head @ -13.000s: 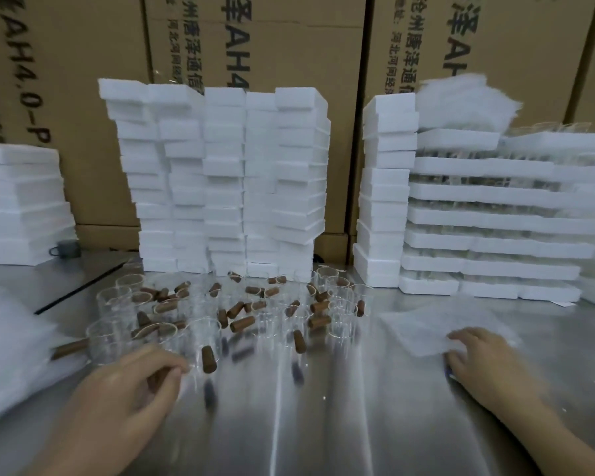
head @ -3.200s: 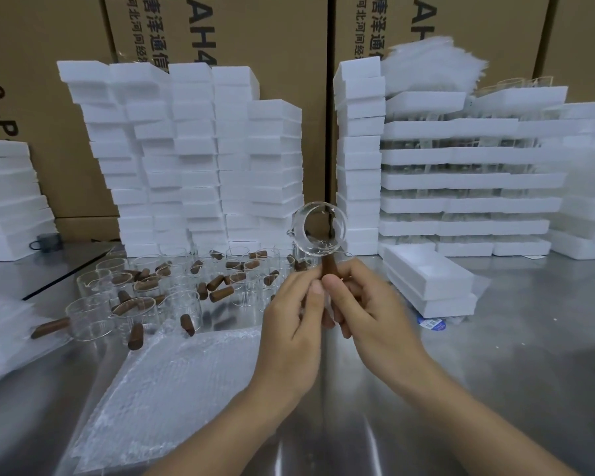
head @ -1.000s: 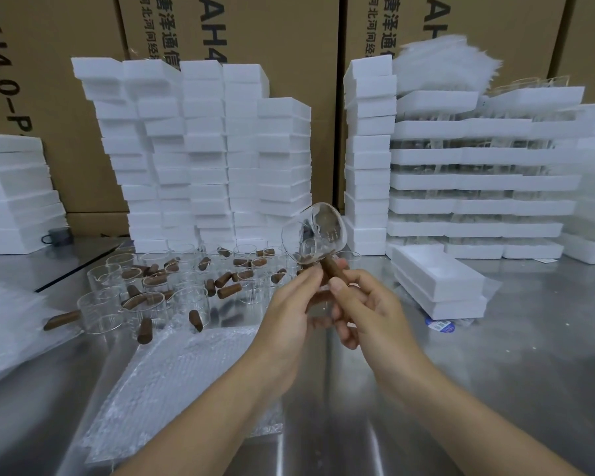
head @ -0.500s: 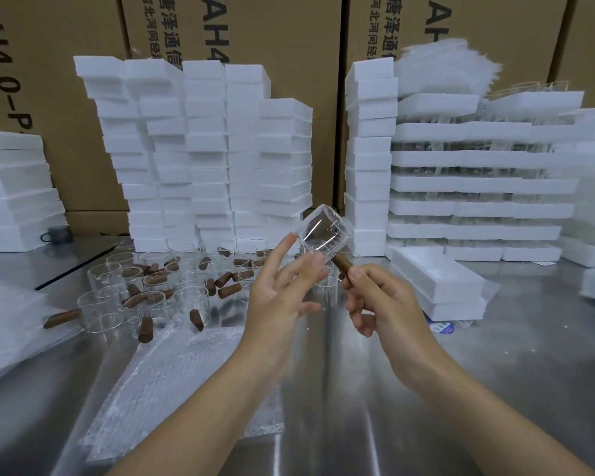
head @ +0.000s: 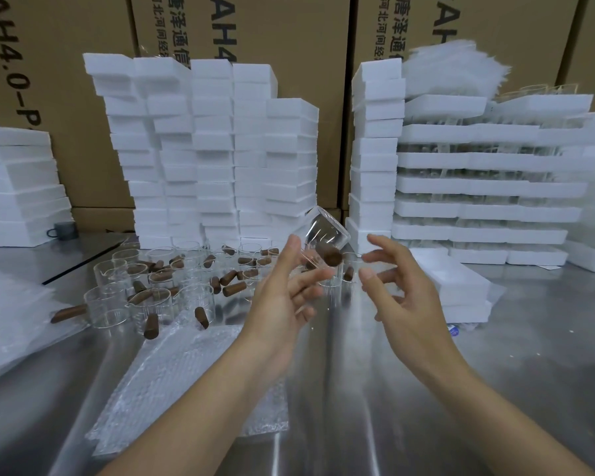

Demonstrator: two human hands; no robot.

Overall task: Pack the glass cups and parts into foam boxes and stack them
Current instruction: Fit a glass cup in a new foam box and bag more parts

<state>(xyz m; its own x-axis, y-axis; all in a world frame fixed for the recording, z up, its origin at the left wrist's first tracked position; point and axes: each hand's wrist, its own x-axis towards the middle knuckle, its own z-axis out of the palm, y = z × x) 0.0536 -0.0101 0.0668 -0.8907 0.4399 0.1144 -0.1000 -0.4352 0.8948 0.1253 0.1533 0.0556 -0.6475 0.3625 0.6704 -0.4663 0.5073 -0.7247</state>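
Head view — left hand (head: 285, 297), right hand (head: 404, 297) both splayed, gripping nothing — tilted glass cup (head: 325, 233) between them.

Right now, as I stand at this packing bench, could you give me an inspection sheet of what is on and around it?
Surface: shiny metal table, reflective.
Job's things: one glass cup with a brown handle, tilted in the air between the hands; more cups clustered left of centre; foam box on the right; foam stacks behind.
Clutter: bubble wrap sheet front left; grey mug far left.
Hands: left hand has straight fingers beside the cup; right hand is spread and holds nothing.
Cables: nothing seen.
Surroundings: printed cardboard cartons along the back.
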